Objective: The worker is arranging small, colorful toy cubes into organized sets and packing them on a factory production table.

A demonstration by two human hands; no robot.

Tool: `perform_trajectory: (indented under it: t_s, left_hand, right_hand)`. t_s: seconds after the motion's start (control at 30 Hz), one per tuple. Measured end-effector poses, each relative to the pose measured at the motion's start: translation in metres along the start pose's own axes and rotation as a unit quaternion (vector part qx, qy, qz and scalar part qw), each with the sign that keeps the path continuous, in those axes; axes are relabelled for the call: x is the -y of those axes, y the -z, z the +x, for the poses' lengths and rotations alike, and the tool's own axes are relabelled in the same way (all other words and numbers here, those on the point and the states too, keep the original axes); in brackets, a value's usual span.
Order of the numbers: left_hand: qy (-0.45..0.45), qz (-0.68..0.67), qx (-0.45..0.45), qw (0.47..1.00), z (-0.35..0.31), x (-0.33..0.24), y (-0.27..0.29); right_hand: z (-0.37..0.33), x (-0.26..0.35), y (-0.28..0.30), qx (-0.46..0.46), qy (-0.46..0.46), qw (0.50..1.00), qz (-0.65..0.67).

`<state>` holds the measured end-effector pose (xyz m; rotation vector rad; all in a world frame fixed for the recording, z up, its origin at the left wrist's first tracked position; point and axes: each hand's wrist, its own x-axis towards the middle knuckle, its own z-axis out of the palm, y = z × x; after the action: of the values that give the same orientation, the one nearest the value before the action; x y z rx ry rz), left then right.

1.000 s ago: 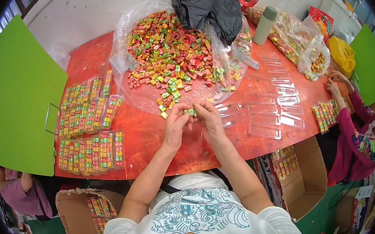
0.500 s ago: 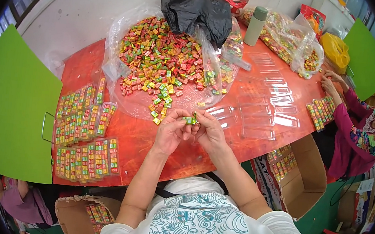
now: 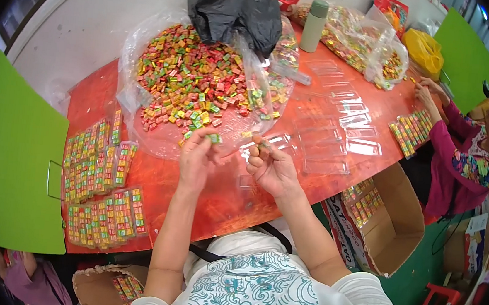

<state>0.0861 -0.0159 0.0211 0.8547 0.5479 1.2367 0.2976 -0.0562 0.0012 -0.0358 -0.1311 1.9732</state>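
Observation:
My left hand (image 3: 197,158) is closed in a pinch, with a small green wrapped candy (image 3: 215,139) at its fingertips. A short gap to the right, my right hand (image 3: 273,170) is also pinched, its thumb and forefinger pressed together; a small dark bit seems to show there, too small to name. Both hands hover over the red table (image 3: 216,200), in front of a big heap of small wrapped candies (image 3: 196,71) in red, green and yellow. The heap lies on an opened clear plastic bag (image 3: 124,73).
Candy-filled trays (image 3: 100,218) sit at the left beside a green panel (image 3: 14,160). Clear empty trays (image 3: 323,130) lie right of my hands. Behind are a black bag (image 3: 234,16), a flask (image 3: 314,27) and another candy bag (image 3: 355,42). A co-worker (image 3: 463,138) sits right, above a cardboard box (image 3: 396,232).
My hands, together around a green candy before, have drawn apart. The candy is now in my left fingertips. The whole view has shifted slightly, so the table things appear further left.

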Motion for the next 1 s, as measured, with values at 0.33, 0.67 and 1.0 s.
perform_trajectory:
  t_s: [0.33,0.67,1.0]
  left_hand:
    - [-0.241,0.605,-0.045,0.757,-0.012,0.004,-0.028]
    - [0.181,-0.207,-0.084,0.958,-0.061,0.043,-0.073]
    - [0.094,-0.348,0.004,0.933,-0.024,0.012,-0.014]
  right_hand:
    - [-0.025,0.008,-0.001,-0.079,0.054,0.994,0.061]
    - [-0.023,-0.039,-0.035,-0.103,0.269,0.871,-0.398]
    - [-0.086,0.02,-0.058,-0.16,0.207,0.891,-0.37]
